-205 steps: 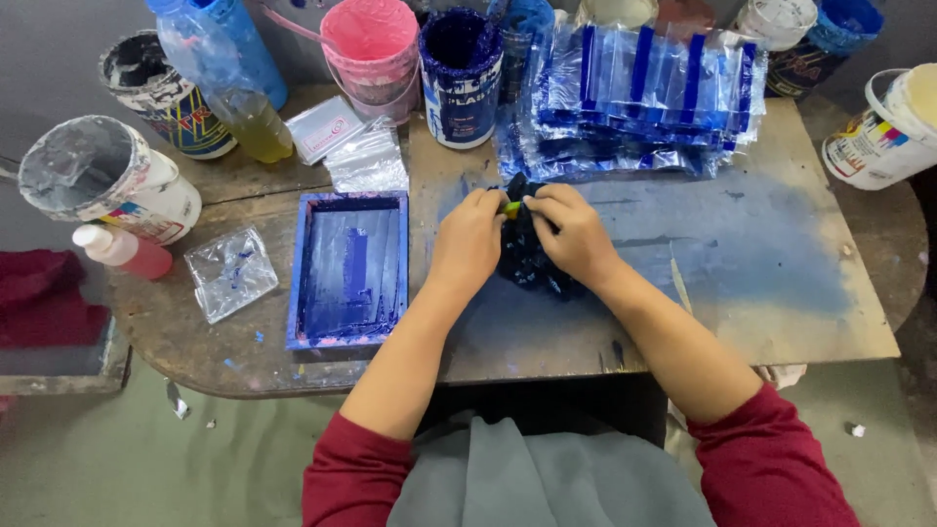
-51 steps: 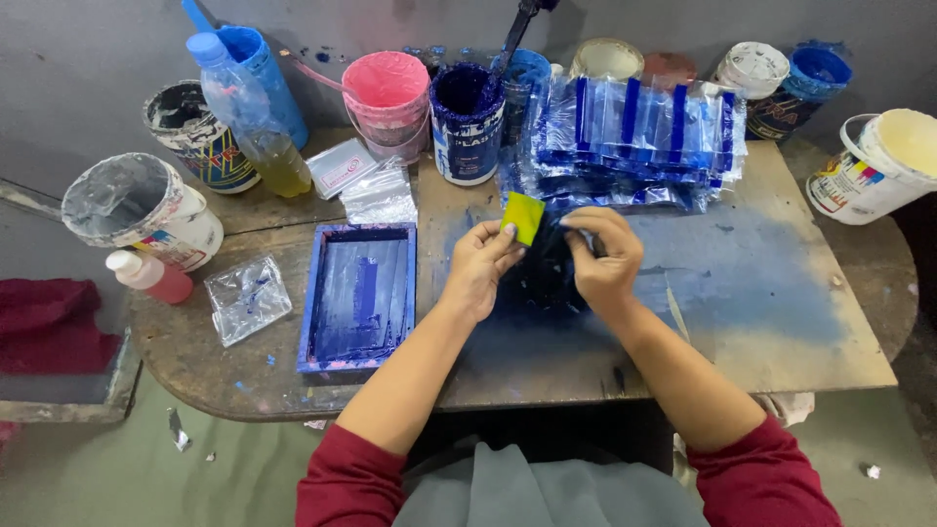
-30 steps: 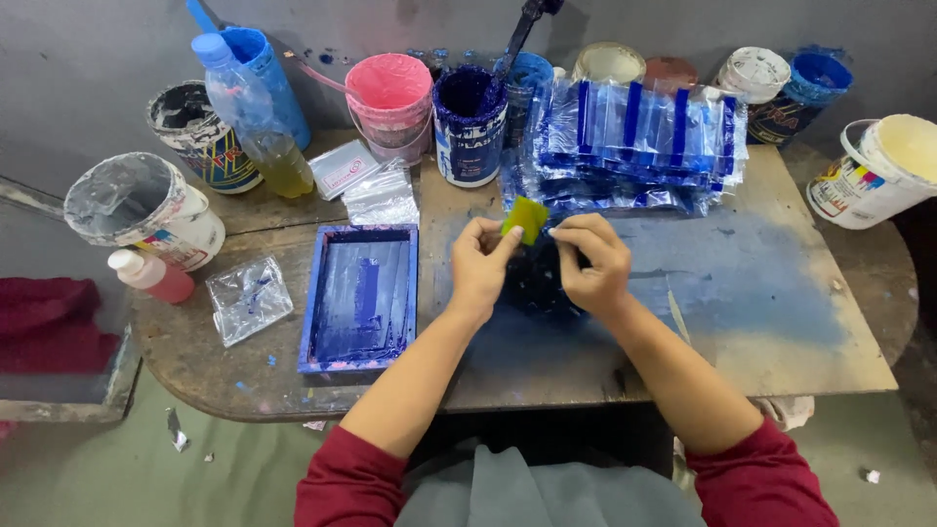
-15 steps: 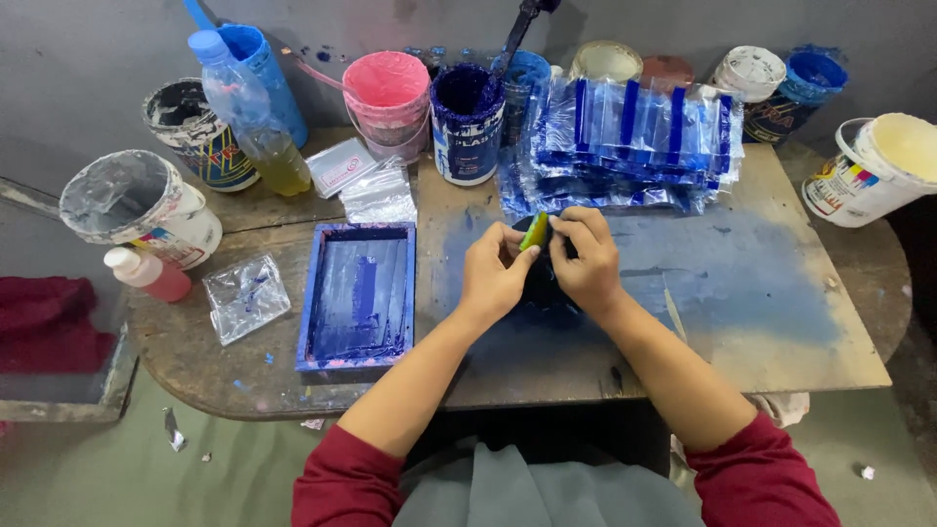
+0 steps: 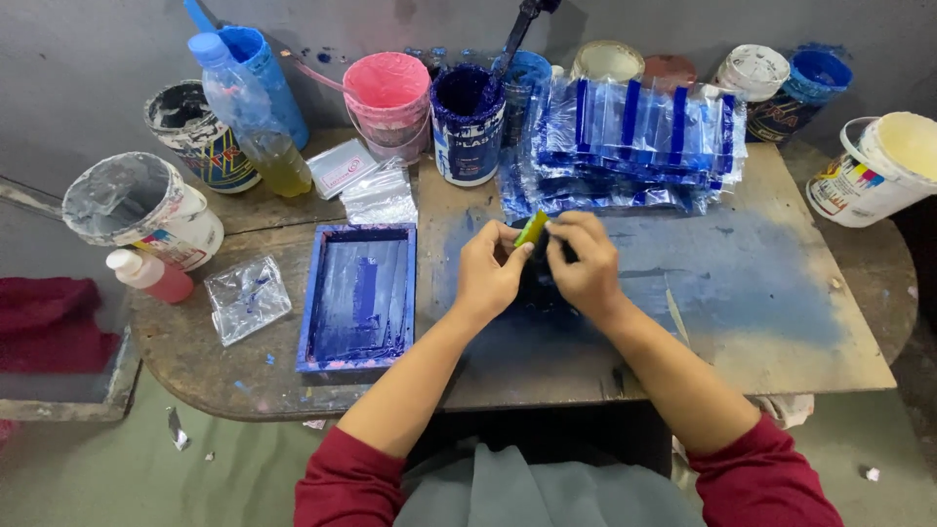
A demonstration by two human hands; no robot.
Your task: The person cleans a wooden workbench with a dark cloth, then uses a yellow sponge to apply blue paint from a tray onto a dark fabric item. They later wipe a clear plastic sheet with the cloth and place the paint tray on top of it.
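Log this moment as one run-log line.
left hand: pinching yellow-green card | right hand: on card and dark blue rag | blue screen frame: beside left hand

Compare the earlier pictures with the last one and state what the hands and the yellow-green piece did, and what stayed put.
The yellow-green piece was first buried in the dark blue rag, then lifted flat-on by the left hand; it now shows edge-on, lower, pinched between the left hand and the right hand over the rag. The blue tray, paint tubs and stacked blue-striped sheets kept their places.
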